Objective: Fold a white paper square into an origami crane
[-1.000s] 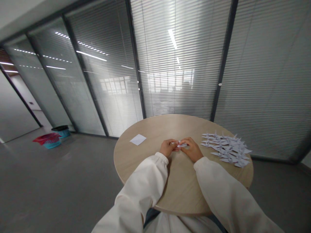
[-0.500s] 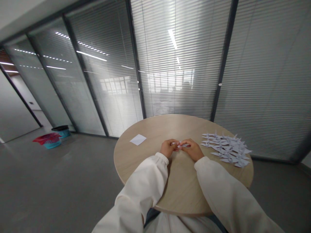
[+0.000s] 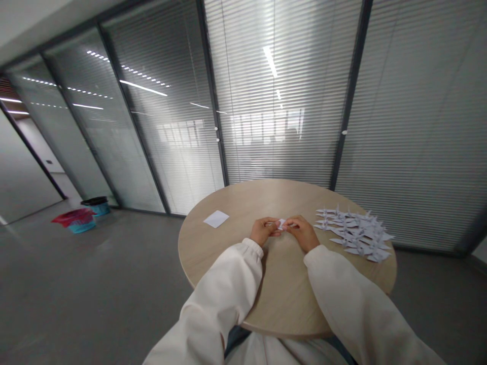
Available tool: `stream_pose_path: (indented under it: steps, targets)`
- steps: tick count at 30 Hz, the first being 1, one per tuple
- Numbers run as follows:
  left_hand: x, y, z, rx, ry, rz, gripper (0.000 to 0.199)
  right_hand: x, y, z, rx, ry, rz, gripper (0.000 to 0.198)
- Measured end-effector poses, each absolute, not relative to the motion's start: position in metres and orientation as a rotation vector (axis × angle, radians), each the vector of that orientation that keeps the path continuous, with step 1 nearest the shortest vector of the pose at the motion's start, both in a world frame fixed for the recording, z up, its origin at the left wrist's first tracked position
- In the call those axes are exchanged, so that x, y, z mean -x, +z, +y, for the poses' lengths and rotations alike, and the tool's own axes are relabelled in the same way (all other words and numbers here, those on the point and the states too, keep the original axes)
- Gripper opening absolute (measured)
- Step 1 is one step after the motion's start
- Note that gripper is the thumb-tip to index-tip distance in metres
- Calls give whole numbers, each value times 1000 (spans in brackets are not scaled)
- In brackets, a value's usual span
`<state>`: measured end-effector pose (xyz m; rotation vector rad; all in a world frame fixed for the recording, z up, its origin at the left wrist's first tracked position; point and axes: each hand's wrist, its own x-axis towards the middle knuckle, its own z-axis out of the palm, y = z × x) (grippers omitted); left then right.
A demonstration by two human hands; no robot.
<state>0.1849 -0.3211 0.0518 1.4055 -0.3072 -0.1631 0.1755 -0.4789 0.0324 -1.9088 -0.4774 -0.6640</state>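
Note:
Between my two hands, over the middle of the round table, is a small piece of folded white paper point(image 3: 281, 223). My left hand point(image 3: 263, 230) pinches its left side with thumb and fingers. On the other side my right hand point(image 3: 302, 232) grips it between thumb and fingertips. The fingers cover much of the paper, so its exact folded shape is hard to make out. To the right lies a cluster of several folded white paper cranes point(image 3: 357, 234), set close together in rows. A flat stack or sheet of white square paper point(image 3: 216, 219) rests on the left.
The round wooden table point(image 3: 289, 304) stands before a glass partition with blinds point(image 3: 281, 152). On the floor at the far left are a blue bin with a red liner point(image 3: 78, 220) and another with a black liner point(image 3: 98, 207).
My right fingertips have shifted slightly on the folded paper, and more of its white surface shows between my hands. The other things stay where they were.

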Motion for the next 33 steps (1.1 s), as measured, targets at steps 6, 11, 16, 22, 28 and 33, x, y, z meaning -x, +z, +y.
stream_pose_path:
  steps: [6, 11, 16, 22, 28, 33]
  targets:
    - [-188, 48, -320, -1388, -191, -361, 46, -174, 32, -478, 1885, -656, -393, 24]
    - [-187, 50, -320, -1377, -198, -372, 46, -175, 32, -478, 1820, -568, -266, 29]
    - [-187, 49, -320, -1368, -231, -372, 47, -177, 30, -478, 1735, -513, -248, 32]
    - [-185, 49, -320, -1386, -234, -358, 50, -177, 32, -478, 1653, -472, -237, 36]
    - [-187, 47, -319, -1371, -196, -377, 51, -174, 35, -477, 1578, -363, -203, 44]
    - [-190, 47, -317, -1365, -155, -338, 52, -172, 34, -478, 1503, -274, -257, 52]
